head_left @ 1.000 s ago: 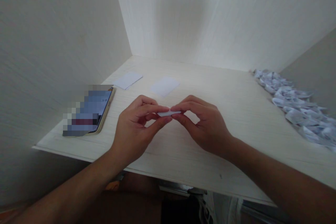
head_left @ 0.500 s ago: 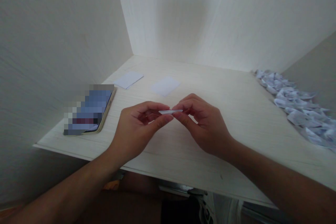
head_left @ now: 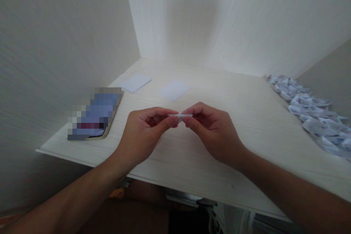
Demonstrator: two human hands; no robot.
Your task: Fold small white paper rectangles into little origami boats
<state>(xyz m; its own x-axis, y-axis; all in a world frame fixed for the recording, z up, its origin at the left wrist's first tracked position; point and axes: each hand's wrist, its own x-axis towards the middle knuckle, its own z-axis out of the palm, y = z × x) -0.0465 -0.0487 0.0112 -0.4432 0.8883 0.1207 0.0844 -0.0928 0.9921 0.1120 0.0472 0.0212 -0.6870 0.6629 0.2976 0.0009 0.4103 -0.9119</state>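
Observation:
Between my two hands, above the front half of the table, is a small folded piece of white paper [head_left: 180, 115], seen nearly edge-on. My left hand [head_left: 149, 128] pinches its left end between thumb and fingers. On the other end, my right hand [head_left: 210, 128] has the same kind of pinch. The thumbs face me and sit close together, with a bit of the paper showing between them. Most of the paper is hidden by the fingers. Just beyond the hands a flat white paper sheet [head_left: 174, 90] lies on the table.
A small stack of white paper [head_left: 136, 82] lies at the back left. A phone [head_left: 95, 115], its screen blurred out, rests near the left edge. Along the right side runs a heap of folded white paper pieces [head_left: 309, 108]. Pale panels enclose the white table [head_left: 241, 91].
The folded paper has tipped in my fingers, so a lower part now shows between the thumbs. My thumbs have shifted slightly apart. The view has moved a little.

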